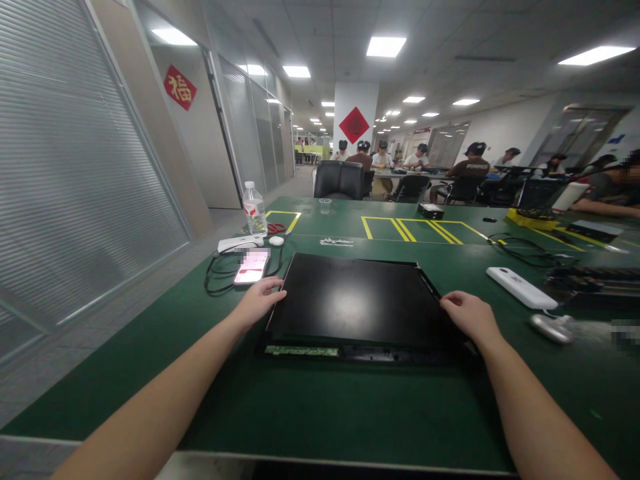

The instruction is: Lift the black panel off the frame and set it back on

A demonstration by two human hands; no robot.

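Black screen panel [350, 293] at centre of frame, lying face up on the green worktop [320, 413], long axis running left to right across my view. It sits squarely between my two grips: left hand [256, 305] at its left edge, right hand [470, 315] at its right edge, both about midway up the sides. Neither hand is clearly nearer; I'd judge the lift line as straight across.

Left grip: thumb and forefinger close together, slight gap, tips at the edge. Right grip: tips bunched at the edge. Cannot tell whether either has a real pinch.

Along the panel's lower side, green circuit strip [301, 351] left of centre, dark frame [400, 355] beside it. Lit phone [253, 267] just beyond my left fingers.
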